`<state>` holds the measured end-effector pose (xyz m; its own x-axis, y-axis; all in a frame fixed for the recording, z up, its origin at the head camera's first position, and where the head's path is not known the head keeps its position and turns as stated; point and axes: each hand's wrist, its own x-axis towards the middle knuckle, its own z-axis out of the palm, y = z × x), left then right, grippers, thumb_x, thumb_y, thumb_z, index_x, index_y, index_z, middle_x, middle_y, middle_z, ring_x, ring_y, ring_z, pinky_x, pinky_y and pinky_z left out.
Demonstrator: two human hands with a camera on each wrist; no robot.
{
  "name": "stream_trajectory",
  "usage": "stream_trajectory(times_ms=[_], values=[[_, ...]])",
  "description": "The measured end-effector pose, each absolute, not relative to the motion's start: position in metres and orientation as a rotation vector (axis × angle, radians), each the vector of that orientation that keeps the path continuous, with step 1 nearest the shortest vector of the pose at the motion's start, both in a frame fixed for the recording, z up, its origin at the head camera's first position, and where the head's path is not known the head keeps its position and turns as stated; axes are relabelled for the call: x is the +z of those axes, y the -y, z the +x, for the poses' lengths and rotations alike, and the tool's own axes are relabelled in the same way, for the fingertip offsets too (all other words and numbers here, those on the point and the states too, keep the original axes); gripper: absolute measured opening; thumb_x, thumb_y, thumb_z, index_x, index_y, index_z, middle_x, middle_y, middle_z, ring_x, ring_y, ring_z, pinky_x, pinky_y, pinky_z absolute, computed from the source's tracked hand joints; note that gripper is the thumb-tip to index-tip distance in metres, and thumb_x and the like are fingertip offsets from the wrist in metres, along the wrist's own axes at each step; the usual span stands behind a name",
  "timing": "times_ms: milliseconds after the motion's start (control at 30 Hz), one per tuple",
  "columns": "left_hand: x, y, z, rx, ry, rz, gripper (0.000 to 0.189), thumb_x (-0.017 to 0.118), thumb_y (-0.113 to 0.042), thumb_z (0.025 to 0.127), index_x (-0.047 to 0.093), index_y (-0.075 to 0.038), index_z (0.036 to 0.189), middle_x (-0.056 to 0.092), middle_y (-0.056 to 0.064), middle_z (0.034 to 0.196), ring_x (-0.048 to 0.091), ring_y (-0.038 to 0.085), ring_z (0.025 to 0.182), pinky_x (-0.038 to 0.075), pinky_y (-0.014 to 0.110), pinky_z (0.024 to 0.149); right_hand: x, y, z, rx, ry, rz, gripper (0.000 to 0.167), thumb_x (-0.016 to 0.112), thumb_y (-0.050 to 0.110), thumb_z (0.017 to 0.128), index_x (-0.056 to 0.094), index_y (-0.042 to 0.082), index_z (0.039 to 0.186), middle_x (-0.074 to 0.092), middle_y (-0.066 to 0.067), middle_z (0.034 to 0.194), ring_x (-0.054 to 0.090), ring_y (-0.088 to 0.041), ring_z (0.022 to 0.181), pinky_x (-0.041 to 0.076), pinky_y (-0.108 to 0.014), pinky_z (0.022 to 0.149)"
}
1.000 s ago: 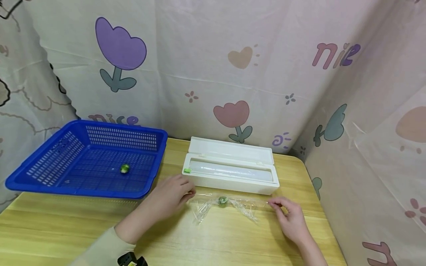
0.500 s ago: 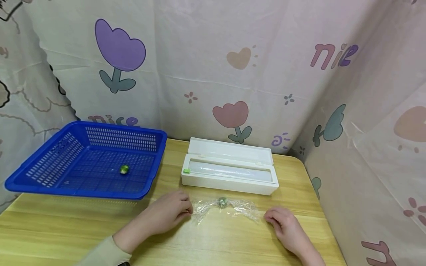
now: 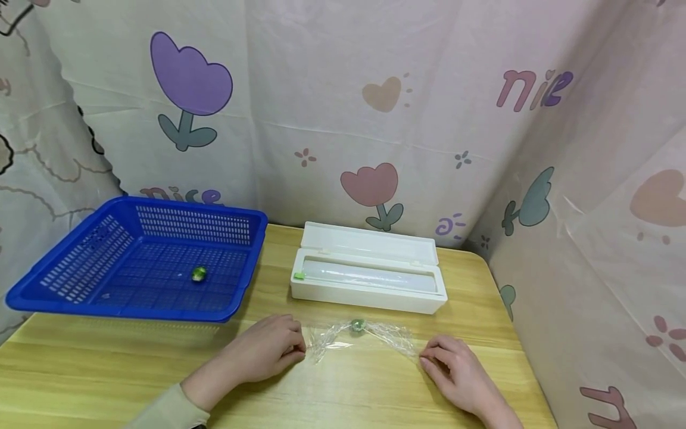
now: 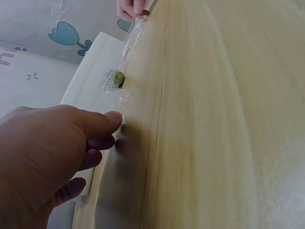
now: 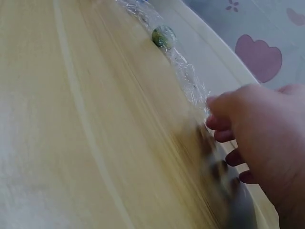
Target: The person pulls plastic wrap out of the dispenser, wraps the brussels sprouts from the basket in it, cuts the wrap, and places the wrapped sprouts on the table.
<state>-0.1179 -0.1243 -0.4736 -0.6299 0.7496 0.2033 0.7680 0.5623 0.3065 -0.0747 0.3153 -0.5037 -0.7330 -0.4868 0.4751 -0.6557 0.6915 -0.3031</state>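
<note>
Brussels sprout (image 3: 357, 325) sits wrapped in cling film (image 3: 393, 337) on the table (image 3: 343, 399), left hand (image 3: 268, 350) and right hand (image 3: 455, 370) each pinching an end. Probably light and firm; film's likely flimsy, clingy, so grab the bunched tails.

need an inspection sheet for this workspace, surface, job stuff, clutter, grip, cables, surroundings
Surface: wood-grain table.
Job's things: clear cling film around what looks like a Brussels sprout; white dispenser box behind, lid open, film roll inside; blue plastic basket holding a second sprout.
Clutter: nothing seen.
Grip: left hand and right hand appear to pinch opposite ends of the wrap.
Cables: nothing seen.
Surroundings: printed fabric with tulips, hearts, lettering.
</note>
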Motion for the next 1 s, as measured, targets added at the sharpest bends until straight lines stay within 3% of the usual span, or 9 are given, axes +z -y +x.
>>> stream_trajectory(times_ms=[233, 400, 600, 767, 867, 1000], values=[[-0.475, 0.124, -0.119, -0.591, 2.766, -1.299, 0.012, 0.081, -0.028, 0.095, 0.076, -0.027, 0.085, 0.050, -0.020, 0.078, 0.045, 0.002, 0.075, 0.047, 0.031, 0.072, -0.506, -0.309, -0.078, 0.654, 2.571, 0.785, 0.017, 0.087, 0.015, 0.090, 0.076, 0.028, 0.090, 0.063, 0.020, 0.095, 0.057, -0.001, 0.081, 0.051, -0.030, 0.073], [-0.468, 0.114, -0.123, -0.663, 2.745, -1.205, 0.009, 0.082, -0.033, 0.094, 0.079, -0.026, 0.090, 0.060, -0.017, 0.085, 0.053, 0.001, 0.077, 0.052, 0.029, 0.070, -0.498, -0.303, -0.084, 0.865, 2.546, 0.762, 0.024, 0.085, 0.006, 0.086, 0.072, 0.023, 0.096, 0.063, 0.017, 0.091, 0.056, -0.007, 0.074, 0.049, -0.025, 0.066], [-0.459, 0.074, -0.130, -0.751, 2.639, -1.153, 0.009, 0.080, -0.029, 0.097, 0.081, -0.021, 0.099, 0.070, -0.011, 0.099, 0.064, 0.010, 0.094, 0.057, 0.033, 0.083, -0.484, -0.267, -0.101, 0.987, 2.408, 0.848, 0.023, 0.078, -0.006, 0.085, 0.073, 0.010, 0.101, 0.070, 0.005, 0.098, 0.063, -0.014, 0.083, 0.054, -0.030, 0.073], [-0.465, 0.038, -0.138, -0.714, 2.606, -1.178, 0.015, 0.078, -0.027, 0.099, 0.080, -0.016, 0.109, 0.074, -0.005, 0.108, 0.066, 0.016, 0.103, 0.055, 0.037, 0.094, -0.485, -0.224, -0.115, 0.915, 2.405, 0.930, 0.013, 0.079, 0.001, 0.092, 0.077, 0.008, 0.103, 0.072, 0.004, 0.106, 0.066, -0.013, 0.095, 0.057, -0.030, 0.083], [-0.473, 0.027, -0.143, -0.654, 2.643, -1.146, 0.019, 0.075, -0.031, 0.101, 0.080, -0.018, 0.113, 0.075, -0.006, 0.111, 0.065, 0.017, 0.107, 0.054, 0.038, 0.094, -0.490, -0.208, -0.121, 0.868, 2.429, 0.917, 0.012, 0.082, 0.006, 0.091, 0.079, 0.009, 0.103, 0.073, 0.004, 0.108, 0.066, -0.014, 0.102, 0.055, -0.032, 0.089], [-0.483, 0.023, -0.148, -0.680, 2.659, -1.106, 0.020, 0.073, -0.035, 0.102, 0.080, -0.020, 0.113, 0.075, -0.008, 0.109, 0.064, 0.015, 0.105, 0.053, 0.037, 0.092, -0.498, -0.200, -0.126, 0.889, 2.443, 0.896, 0.014, 0.085, 0.004, 0.089, 0.081, 0.009, 0.101, 0.075, 0.004, 0.107, 0.066, -0.015, 0.102, 0.055, -0.035, 0.088]])
